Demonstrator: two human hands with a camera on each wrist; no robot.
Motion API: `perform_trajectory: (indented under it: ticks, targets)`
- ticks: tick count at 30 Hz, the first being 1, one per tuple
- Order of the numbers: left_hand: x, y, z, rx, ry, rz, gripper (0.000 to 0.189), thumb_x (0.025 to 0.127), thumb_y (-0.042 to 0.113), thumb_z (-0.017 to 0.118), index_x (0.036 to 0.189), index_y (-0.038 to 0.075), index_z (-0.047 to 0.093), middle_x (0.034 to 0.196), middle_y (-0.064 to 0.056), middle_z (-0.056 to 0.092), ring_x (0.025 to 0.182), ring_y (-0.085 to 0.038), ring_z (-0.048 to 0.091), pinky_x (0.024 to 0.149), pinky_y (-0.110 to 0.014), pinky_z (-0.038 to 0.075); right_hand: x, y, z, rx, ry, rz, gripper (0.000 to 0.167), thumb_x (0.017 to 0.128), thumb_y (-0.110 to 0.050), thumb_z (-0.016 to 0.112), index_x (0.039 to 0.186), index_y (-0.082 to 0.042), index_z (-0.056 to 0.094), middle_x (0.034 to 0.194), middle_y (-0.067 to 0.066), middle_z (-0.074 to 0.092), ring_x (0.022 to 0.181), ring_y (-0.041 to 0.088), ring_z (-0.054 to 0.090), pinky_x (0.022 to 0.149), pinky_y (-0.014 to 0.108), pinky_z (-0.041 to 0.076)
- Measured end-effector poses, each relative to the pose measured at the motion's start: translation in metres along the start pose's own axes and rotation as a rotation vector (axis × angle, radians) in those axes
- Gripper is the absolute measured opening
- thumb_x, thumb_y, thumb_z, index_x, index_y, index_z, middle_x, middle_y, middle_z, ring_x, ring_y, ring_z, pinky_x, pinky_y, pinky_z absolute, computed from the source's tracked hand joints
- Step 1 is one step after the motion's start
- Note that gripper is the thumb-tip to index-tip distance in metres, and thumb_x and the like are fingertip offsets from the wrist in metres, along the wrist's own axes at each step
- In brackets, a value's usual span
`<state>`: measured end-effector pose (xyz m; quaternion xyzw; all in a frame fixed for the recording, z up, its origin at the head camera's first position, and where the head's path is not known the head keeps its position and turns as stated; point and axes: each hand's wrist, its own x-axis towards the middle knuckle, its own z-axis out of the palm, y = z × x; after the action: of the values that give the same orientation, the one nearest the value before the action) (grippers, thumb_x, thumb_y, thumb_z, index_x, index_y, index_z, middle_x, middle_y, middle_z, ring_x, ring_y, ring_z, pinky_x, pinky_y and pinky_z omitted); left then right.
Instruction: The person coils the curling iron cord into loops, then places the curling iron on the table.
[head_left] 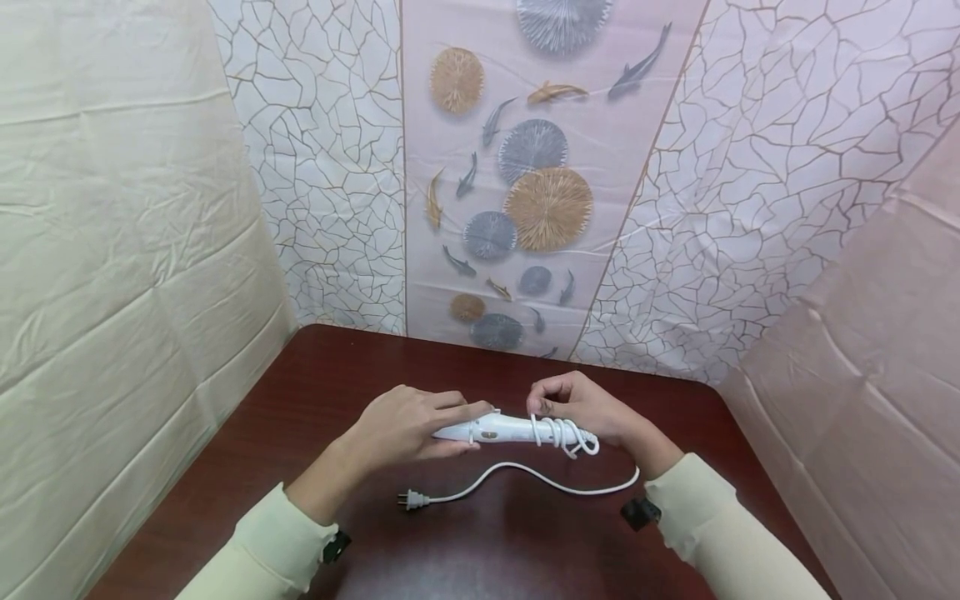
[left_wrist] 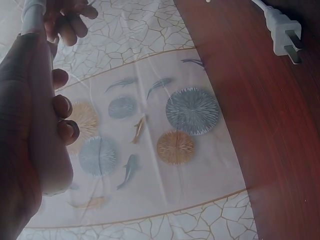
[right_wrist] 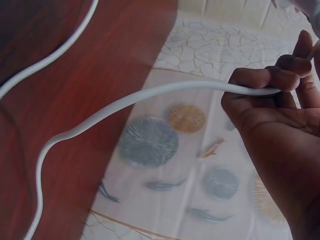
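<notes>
A slim white hair straightener [head_left: 510,429] is held level above the table, with white cord [head_left: 557,433] wound in several turns round its right end. My left hand [head_left: 411,423] grips its left part, fingers behind and thumb in front. In the left wrist view the straightener's rounded body [left_wrist: 47,150] lies against the palm, with fingertips curled round it. My right hand [head_left: 581,406] pinches the cord near the wound turns. In the right wrist view a length of cord [right_wrist: 165,89] runs from between the curled fingers of that hand. The straightener is mostly out of that view.
Below the hands, the loose cord [head_left: 525,468] trails in a wavy line across the dark red-brown table [head_left: 330,367], ending in a two-pin plug [head_left: 412,499] at the left. Patterned sheeting [head_left: 345,167] hangs behind the table, with pale cloth [head_left: 135,250] along the left side.
</notes>
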<state>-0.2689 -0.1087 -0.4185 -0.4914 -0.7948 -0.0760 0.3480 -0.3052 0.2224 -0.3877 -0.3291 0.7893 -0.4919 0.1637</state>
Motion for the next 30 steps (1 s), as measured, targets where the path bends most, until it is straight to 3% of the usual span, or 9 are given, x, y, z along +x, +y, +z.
perform_trajectory:
  ticks: [5, 10, 13, 16, 19, 22, 26, 30]
  targets:
    - [0.0, 0.0, 0.0, 0.008, 0.0, -0.005, 0.053, 0.097, 0.054, 0.082, 0.144, 0.031, 0.073, 0.102, 0.013, 0.075, 0.061, -0.005, 0.059, 0.057, -0.026, 0.052, 0.001, 0.014, 0.007, 0.13, 0.016, 0.001, 0.019, 0.11, -0.015, 0.067, 0.092, -0.011, 0.073, 0.096, -0.007, 0.071, 0.082, 0.007, 0.062, 0.07, 0.021, 0.053]
    - [0.0, 0.0, 0.0, 0.01, 0.002, -0.016, 0.054, 0.097, 0.053, 0.082, 0.145, 0.032, 0.072, 0.104, 0.014, 0.074, 0.062, -0.006, 0.059, 0.056, -0.027, 0.052, 0.0, 0.024, 0.021, 0.341, 0.01, -0.02, 0.023, 0.091, 0.001, 0.075, 0.088, -0.021, 0.07, 0.099, -0.008, 0.069, 0.09, 0.008, 0.062, 0.074, 0.019, 0.055]
    - [0.001, 0.0, 0.0, 0.007, 0.008, -0.024, 0.054, 0.095, 0.051, 0.084, 0.144, 0.032, 0.072, 0.104, 0.015, 0.074, 0.062, -0.005, 0.059, 0.056, -0.027, 0.052, -0.002, 0.023, 0.03, 0.499, -0.012, -0.026, 0.019, 0.089, -0.006, 0.079, 0.089, -0.022, 0.07, 0.102, -0.009, 0.067, 0.093, 0.008, 0.06, 0.077, 0.02, 0.056]
    - [0.001, -0.001, 0.0, 0.002, 0.02, -0.029, 0.055, 0.094, 0.05, 0.086, 0.144, 0.032, 0.073, 0.104, 0.014, 0.074, 0.061, -0.005, 0.059, 0.055, -0.027, 0.052, -0.004, 0.021, 0.039, 0.607, -0.027, -0.019, 0.011, 0.092, -0.022, 0.081, 0.091, -0.023, 0.07, 0.099, -0.011, 0.066, 0.085, 0.006, 0.058, 0.075, 0.022, 0.052]
    - [0.0, -0.002, 0.0, -0.009, 0.024, -0.041, 0.056, 0.094, 0.05, 0.086, 0.145, 0.032, 0.072, 0.104, 0.014, 0.074, 0.06, -0.006, 0.059, 0.055, -0.027, 0.051, -0.004, 0.022, 0.046, 0.642, -0.017, -0.008, 0.019, 0.095, -0.04, 0.078, 0.094, -0.024, 0.068, 0.089, -0.013, 0.062, 0.074, 0.005, 0.051, 0.071, 0.022, 0.044]
    - [0.0, -0.003, 0.0, -0.014, 0.01, -0.062, 0.057, 0.095, 0.051, 0.084, 0.147, 0.033, 0.071, 0.105, 0.013, 0.075, 0.061, -0.006, 0.059, 0.055, -0.028, 0.051, -0.006, 0.026, 0.053, 0.662, 0.006, -0.017, 0.022, 0.097, -0.046, 0.075, 0.1, -0.025, 0.068, 0.081, -0.013, 0.055, 0.07, 0.005, 0.043, 0.068, 0.021, 0.038]
    - [-0.001, -0.004, 0.001, -0.009, -0.017, -0.087, 0.057, 0.097, 0.053, 0.081, 0.149, 0.033, 0.069, 0.108, 0.013, 0.075, 0.061, -0.007, 0.06, 0.055, -0.028, 0.051, -0.012, 0.029, 0.064, 0.661, 0.079, -0.06, 0.004, 0.106, -0.026, 0.068, 0.102, -0.027, 0.067, 0.082, -0.009, 0.05, 0.072, 0.008, 0.036, 0.069, 0.023, 0.032]
    - [-0.001, -0.005, 0.001, -0.004, -0.008, -0.102, 0.056, 0.097, 0.051, 0.082, 0.149, 0.032, 0.07, 0.108, 0.012, 0.076, 0.062, -0.008, 0.061, 0.054, -0.029, 0.05, -0.017, 0.028, 0.076, 0.576, 0.228, -0.032, 0.02, 0.114, -0.01, 0.054, 0.104, -0.018, 0.07, 0.087, -0.005, 0.054, 0.072, 0.008, 0.04, 0.069, 0.023, 0.037]
